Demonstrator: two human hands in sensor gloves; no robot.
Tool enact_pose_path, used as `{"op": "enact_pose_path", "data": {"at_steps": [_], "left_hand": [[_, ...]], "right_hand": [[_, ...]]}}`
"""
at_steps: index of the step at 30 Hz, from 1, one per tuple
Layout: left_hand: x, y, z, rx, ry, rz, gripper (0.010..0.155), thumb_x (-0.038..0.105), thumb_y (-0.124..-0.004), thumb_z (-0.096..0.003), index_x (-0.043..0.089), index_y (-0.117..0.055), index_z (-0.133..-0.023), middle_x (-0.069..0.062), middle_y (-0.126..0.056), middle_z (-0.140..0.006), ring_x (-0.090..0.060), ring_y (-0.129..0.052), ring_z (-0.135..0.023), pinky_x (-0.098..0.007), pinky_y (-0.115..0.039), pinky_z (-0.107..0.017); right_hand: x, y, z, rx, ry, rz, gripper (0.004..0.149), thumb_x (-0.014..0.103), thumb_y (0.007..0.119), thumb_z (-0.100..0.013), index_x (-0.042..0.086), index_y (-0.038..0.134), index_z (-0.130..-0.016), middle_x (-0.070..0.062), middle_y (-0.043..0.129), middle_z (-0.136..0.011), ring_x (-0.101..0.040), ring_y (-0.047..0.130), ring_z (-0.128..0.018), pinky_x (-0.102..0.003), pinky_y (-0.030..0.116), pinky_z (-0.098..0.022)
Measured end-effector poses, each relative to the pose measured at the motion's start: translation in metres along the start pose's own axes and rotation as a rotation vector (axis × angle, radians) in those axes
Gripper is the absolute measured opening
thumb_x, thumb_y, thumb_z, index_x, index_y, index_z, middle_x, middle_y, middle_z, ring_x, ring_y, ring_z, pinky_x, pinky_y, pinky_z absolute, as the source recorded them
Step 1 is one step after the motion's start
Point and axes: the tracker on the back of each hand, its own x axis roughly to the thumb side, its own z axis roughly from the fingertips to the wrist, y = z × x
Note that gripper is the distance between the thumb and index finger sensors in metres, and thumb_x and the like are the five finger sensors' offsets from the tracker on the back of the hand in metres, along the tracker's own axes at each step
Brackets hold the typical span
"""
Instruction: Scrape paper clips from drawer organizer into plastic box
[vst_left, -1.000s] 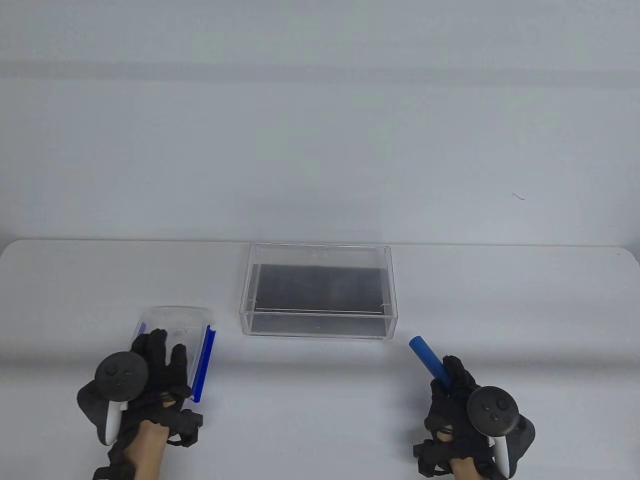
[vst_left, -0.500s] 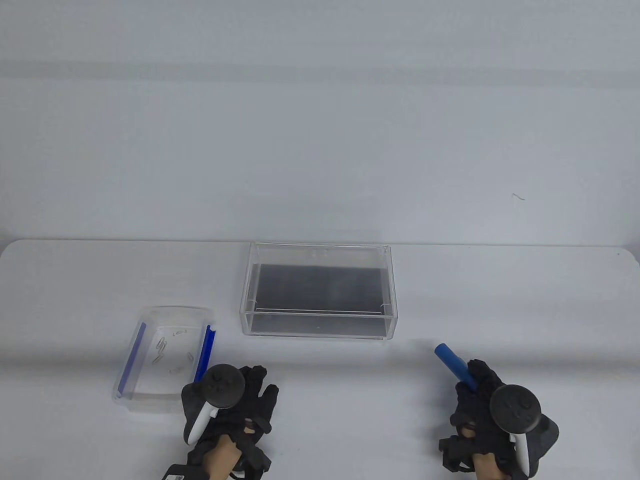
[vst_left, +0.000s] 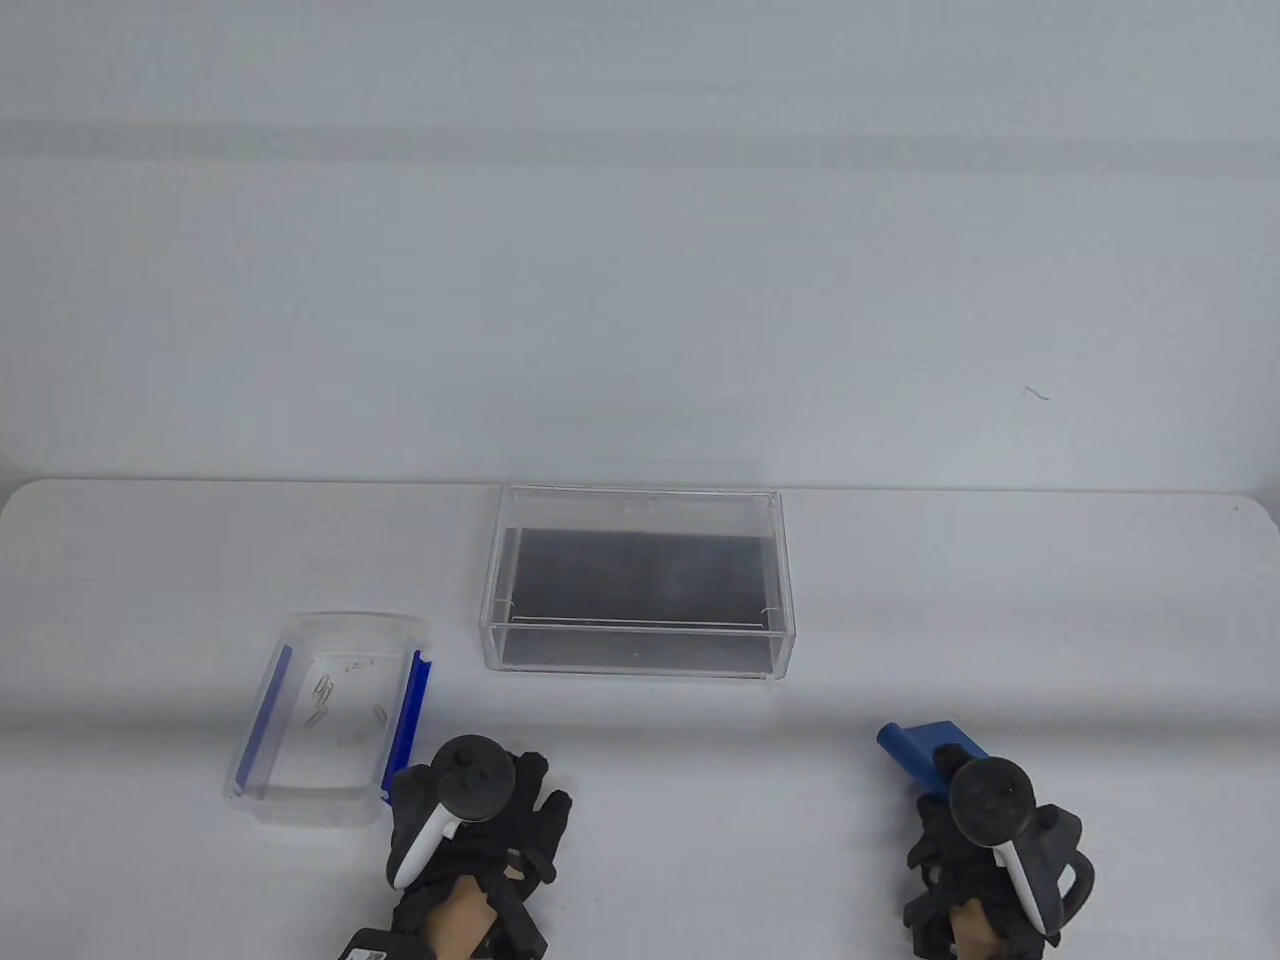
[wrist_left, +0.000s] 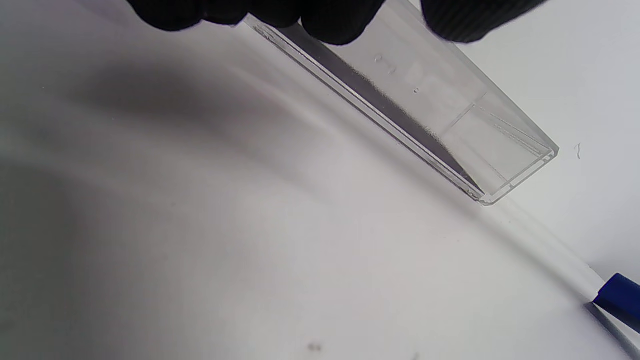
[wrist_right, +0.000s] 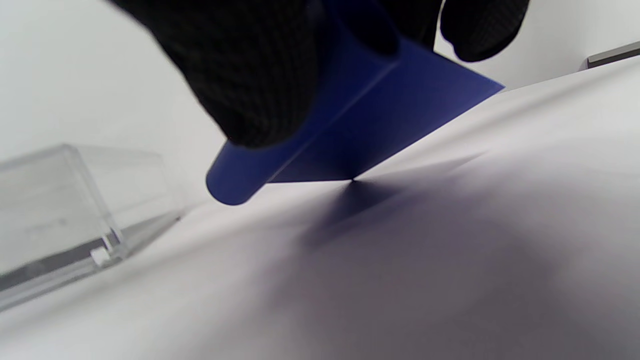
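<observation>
The clear drawer organizer (vst_left: 300, 790) with blue side rails sits at the front left, with several paper clips (vst_left: 324, 692) lying in it. The empty clear plastic box (vst_left: 636, 650) with a dark floor stands at the table's middle; it also shows in the left wrist view (wrist_left: 440, 115) and the right wrist view (wrist_right: 60, 210). My left hand (vst_left: 545, 785) is just right of the organizer's front right corner, fingers spread, holding nothing. My right hand (vst_left: 940, 778) at the front right grips a blue scraper (vst_left: 915, 745). In the right wrist view the scraper (wrist_right: 370, 115) touches the table with one blade corner.
The white table's (vst_left: 1050, 620) far edge runs just behind the plastic box, with a pale wall beyond. The scraper's blue handle tip (wrist_left: 617, 300) shows at the right edge of the left wrist view.
My left hand has come off the organizer and moved right, uncovering the paper clips. My right hand has moved right and toward me, turning the scraper so its flat blade shows.
</observation>
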Motion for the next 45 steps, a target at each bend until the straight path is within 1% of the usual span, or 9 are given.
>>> {"op": "enact_pose_path", "data": {"at_steps": [9, 11, 12, 18, 21, 27, 33, 40, 45], "left_hand": [[0.001, -0.002, 0.000, -0.022, 0.005, -0.013, 0.069, 0.051, -0.065, -0.0469, 0.013, -0.051, -0.103, -0.019, -0.040, -0.103, -0.048, -0.046, -0.095, -0.056, -0.058, -0.067], [0.001, -0.002, 0.000, -0.030, 0.008, -0.012, 0.069, 0.051, -0.065, -0.0470, 0.012, -0.051, -0.102, -0.019, -0.039, -0.103, -0.048, -0.045, -0.095, -0.056, -0.057, -0.067], [0.002, -0.002, 0.001, -0.032, 0.010, -0.011, 0.069, 0.051, -0.065, -0.0470, 0.012, -0.051, -0.102, -0.019, -0.039, -0.103, -0.048, -0.045, -0.095, -0.056, -0.057, -0.067], [0.002, -0.002, 0.001, -0.037, 0.018, -0.005, 0.069, 0.051, -0.065, -0.0469, 0.013, -0.051, -0.102, -0.019, -0.039, -0.103, -0.048, -0.045, -0.095, -0.056, -0.057, -0.067], [0.001, -0.001, 0.001, -0.036, 0.013, 0.003, 0.069, 0.051, -0.065, -0.0470, 0.012, -0.051, -0.103, -0.019, -0.039, -0.103, -0.048, -0.045, -0.095, -0.056, -0.057, -0.067], [0.003, 0.001, 0.003, 0.004, -0.008, 0.032, 0.068, 0.051, -0.065, -0.0468, 0.013, -0.052, -0.102, -0.018, -0.041, -0.103, -0.048, -0.047, -0.095, -0.055, -0.059, -0.066], [0.006, 0.003, 0.005, 0.038, -0.046, 0.076, 0.067, 0.051, -0.066, -0.0465, 0.013, -0.054, -0.101, -0.018, -0.043, -0.103, -0.047, -0.049, -0.095, -0.055, -0.060, -0.066], [0.006, 0.004, 0.005, 0.057, -0.061, 0.086, 0.069, 0.052, -0.066, -0.0462, 0.013, -0.053, -0.101, -0.018, -0.043, -0.103, -0.047, -0.050, -0.094, -0.053, -0.059, -0.068], [0.005, 0.005, 0.005, 0.061, -0.065, 0.082, 0.070, 0.054, -0.066, -0.0457, 0.014, -0.053, -0.102, -0.016, -0.044, -0.103, -0.046, -0.050, -0.095, -0.054, -0.060, -0.067]], "right_hand": [[0.000, 0.012, -0.003, 0.090, 0.009, 0.091, 0.057, 0.026, 0.090, -0.038, 0.026, 0.062, -0.088, 0.000, 0.075, -0.089, -0.030, 0.073, -0.084, -0.054, 0.056, -0.068], [-0.004, 0.016, -0.003, 0.139, 0.029, 0.118, 0.055, 0.026, 0.087, -0.039, 0.026, 0.062, -0.088, 0.001, 0.074, -0.090, -0.029, 0.073, -0.084, -0.054, 0.057, -0.068], [-0.005, 0.016, -0.003, 0.116, 0.031, 0.092, 0.055, 0.026, 0.088, -0.039, 0.027, 0.063, -0.088, 0.001, 0.075, -0.089, -0.029, 0.073, -0.084, -0.054, 0.057, -0.068], [-0.004, 0.017, -0.003, 0.133, 0.034, 0.100, 0.055, 0.026, 0.086, -0.040, 0.026, 0.062, -0.089, 0.000, 0.074, -0.091, -0.030, 0.072, -0.085, -0.054, 0.056, -0.068], [-0.002, 0.015, -0.002, 0.129, 0.019, 0.089, 0.058, 0.030, 0.085, -0.040, 0.026, 0.059, -0.091, -0.001, 0.071, -0.094, -0.031, 0.069, -0.088, -0.054, 0.054, -0.069], [0.019, 0.000, 0.003, 0.071, -0.064, -0.046, 0.062, 0.035, 0.083, -0.041, 0.027, 0.054, -0.094, -0.001, 0.065, -0.098, -0.032, 0.065, -0.090, -0.054, 0.053, -0.070], [0.049, -0.009, 0.014, 0.066, -0.174, -0.214, 0.063, 0.038, 0.081, -0.042, 0.028, 0.050, -0.096, 0.000, 0.061, -0.100, -0.031, 0.062, -0.093, -0.054, 0.051, -0.071], [0.082, 0.008, 0.027, 0.202, -0.316, -0.277, 0.068, 0.045, 0.075, -0.043, 0.029, 0.038, -0.099, 0.002, 0.049, -0.106, -0.031, 0.055, -0.098, -0.052, 0.049, -0.073], [0.093, 0.024, 0.034, 0.290, -0.346, -0.306, 0.072, 0.049, 0.071, -0.044, 0.028, 0.031, -0.100, 0.000, 0.041, -0.108, -0.031, 0.051, -0.099, -0.053, 0.046, -0.074]]}}
